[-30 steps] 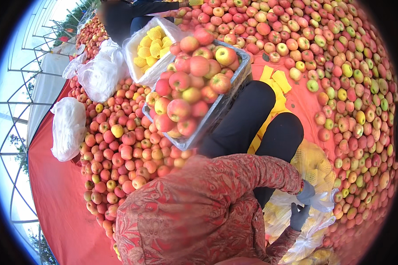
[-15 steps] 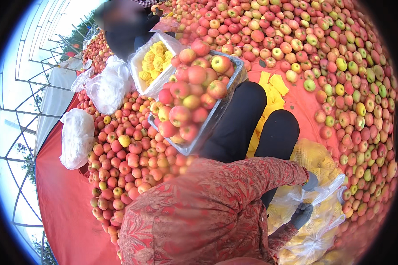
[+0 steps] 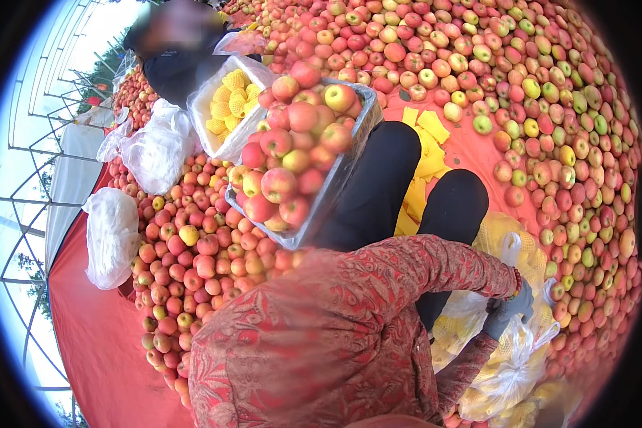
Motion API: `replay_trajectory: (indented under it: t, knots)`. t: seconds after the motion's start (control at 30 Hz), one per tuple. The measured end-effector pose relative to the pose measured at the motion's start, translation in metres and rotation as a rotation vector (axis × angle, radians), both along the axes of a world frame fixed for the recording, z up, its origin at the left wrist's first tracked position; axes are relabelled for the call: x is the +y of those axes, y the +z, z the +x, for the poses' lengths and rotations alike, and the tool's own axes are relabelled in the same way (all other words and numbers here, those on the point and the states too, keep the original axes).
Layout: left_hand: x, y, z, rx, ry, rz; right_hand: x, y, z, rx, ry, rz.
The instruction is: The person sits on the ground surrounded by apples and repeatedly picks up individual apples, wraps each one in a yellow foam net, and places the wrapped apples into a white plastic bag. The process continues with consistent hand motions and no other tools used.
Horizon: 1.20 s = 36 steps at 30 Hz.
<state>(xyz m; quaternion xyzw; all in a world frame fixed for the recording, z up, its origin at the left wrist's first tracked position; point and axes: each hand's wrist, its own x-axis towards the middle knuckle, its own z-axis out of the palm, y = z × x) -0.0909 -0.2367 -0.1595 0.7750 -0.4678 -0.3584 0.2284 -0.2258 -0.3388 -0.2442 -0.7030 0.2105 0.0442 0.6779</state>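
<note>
Both of my hands wear grey gloves and come close together over a clear plastic bag (image 3: pixel 524 349) at the lower right. The bag bulges with yellow foam netting. My left hand (image 3: pixel 521 299), reaching across from above, has its fingers closed on the gathered plastic. Just below and left of it, my right hand (image 3: pixel 498 319) is closed on the same plastic, its fingertips partly covered. More yellow foam nets (image 3: pixel 528 262) show through the plastic beyond my hands. My red patterned sleeves hide part of the bag's near side.
A crate (image 3: pixel 367 135) heaped with apples stands beside my knee. Behind it is a white-lined box of yellow netted fruit (image 3: pixel 234 100), near another person (image 3: pixel 175 71). White plastic bags (image 3: pixel 113 239) lie left. Flat yellow foam nets (image 3: pixel 429 153) rest on red sheeting (image 3: pixel 471 153), among heaped apples (image 3: pixel 578 171).
My hands have come together on the plastic: the left has moved right and slightly down, the right upward. The whole scene has shifted a little to the left.
</note>
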Motion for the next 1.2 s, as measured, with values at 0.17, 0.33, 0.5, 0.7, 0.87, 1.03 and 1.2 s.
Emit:
replay_trajectory:
  t: [0.17,0.33,0.5,0.7,0.87,1.03,1.2]
  knots:
    - [0.012,-0.005,0.003,0.311,0.055,-0.061,-0.005,0.003,0.012,-0.040,0.129,0.259]
    - [0.007,-0.018,0.020,0.461,0.129,-0.119,-0.017,-0.005,-0.001,-0.033,0.019,0.449]
    - [-0.003,-0.053,0.010,-0.067,-0.183,0.026,-0.023,0.000,0.002,-0.033,0.062,0.539]
    - [-0.007,-0.070,-0.001,-0.079,-0.141,0.030,-0.010,0.031,0.003,-0.004,0.073,0.421]
    - [-0.011,-0.076,0.020,0.010,-0.146,0.045,-0.004,0.057,0.023,0.047,0.098,-0.031]
    - [-0.006,-0.084,0.035,0.305,-0.097,0.063,-0.002,0.040,0.025,-0.073,0.142,-0.590]
    - [-0.013,-0.088,0.044,-0.155,-0.563,-0.132,0.002,0.038,0.041,0.053,0.240,-1.034]
